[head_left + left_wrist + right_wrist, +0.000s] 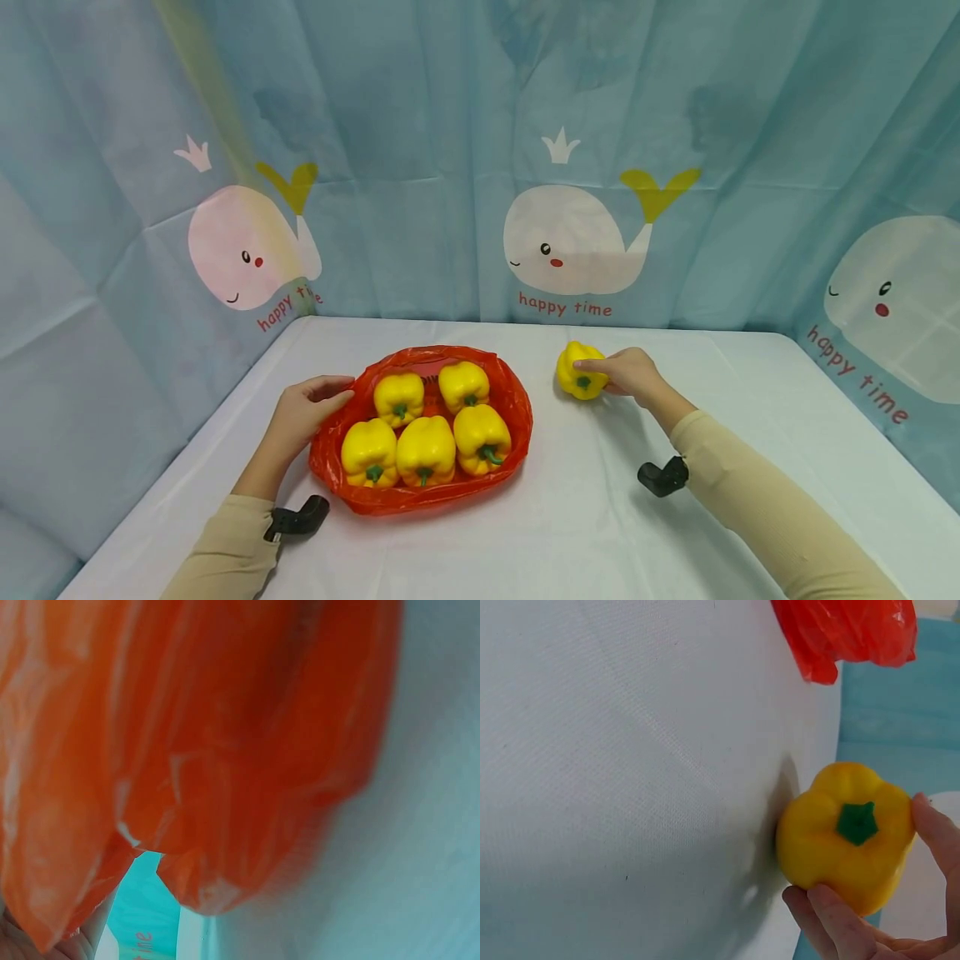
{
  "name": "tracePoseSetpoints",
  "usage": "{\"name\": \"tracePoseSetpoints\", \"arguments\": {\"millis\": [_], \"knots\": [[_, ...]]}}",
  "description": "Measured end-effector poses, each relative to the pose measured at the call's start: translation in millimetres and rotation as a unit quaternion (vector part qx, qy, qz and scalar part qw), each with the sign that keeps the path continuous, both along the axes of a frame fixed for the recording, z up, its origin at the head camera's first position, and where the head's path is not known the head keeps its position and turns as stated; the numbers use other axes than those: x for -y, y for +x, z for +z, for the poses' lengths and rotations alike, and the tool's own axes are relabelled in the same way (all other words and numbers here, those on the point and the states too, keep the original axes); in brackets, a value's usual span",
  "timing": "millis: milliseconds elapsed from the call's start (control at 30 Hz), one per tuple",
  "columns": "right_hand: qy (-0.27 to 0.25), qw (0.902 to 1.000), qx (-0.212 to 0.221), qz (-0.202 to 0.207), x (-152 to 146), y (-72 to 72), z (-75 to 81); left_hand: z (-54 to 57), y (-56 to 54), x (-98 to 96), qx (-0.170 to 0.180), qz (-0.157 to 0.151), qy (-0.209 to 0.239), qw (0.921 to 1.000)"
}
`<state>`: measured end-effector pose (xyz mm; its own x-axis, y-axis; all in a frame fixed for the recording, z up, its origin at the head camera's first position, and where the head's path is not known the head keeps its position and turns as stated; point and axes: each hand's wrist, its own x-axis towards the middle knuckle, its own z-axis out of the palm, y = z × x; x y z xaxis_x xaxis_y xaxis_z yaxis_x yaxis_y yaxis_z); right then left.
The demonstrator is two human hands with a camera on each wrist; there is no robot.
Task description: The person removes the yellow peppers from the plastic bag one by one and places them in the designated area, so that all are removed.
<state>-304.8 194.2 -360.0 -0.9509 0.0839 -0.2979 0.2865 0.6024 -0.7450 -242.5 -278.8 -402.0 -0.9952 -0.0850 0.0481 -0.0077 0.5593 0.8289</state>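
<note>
My right hand (pixel 633 373) grips a yellow bell pepper (pixel 576 367) at the right of the table, thumb on one side and fingers on the other. In the right wrist view the pepper (pixel 840 840) shows its green stem to the camera, its lower side close to the white cloth. On the left, a red plastic bag (pixel 521 446) lies with its mouth spread wide, and several yellow bell peppers (pixel 426 450) sit inside. My left hand (pixel 300 412) pinches the bag's left rim. In the left wrist view the bag (pixel 217 750) covers most of that hand.
A white cloth (pixel 570 517) covers the table. Behind it and along the sides hangs a pale blue curtain (pixel 420 242) printed with whales. Each wrist carries a black mount, one at the left (pixel 300 518) and one at the right (pixel 663 477).
</note>
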Motion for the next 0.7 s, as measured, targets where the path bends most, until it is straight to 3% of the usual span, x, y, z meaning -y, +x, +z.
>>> {"name": "tracePoseSetpoints", "arguments": {"millis": [300, 700], "knots": [[-0.009, 0.9998, 0.010, -0.013, 5.7, 2.5, -0.7, -0.3, -0.4, 0.9, 0.003, -0.001, 0.002, 1.0000], [-0.030, 0.9995, -0.003, 0.005, 7.5, 4.2, -0.7, 0.1, -0.2, 0.4, 0.006, 0.000, 0.000, 1.0000]]}}
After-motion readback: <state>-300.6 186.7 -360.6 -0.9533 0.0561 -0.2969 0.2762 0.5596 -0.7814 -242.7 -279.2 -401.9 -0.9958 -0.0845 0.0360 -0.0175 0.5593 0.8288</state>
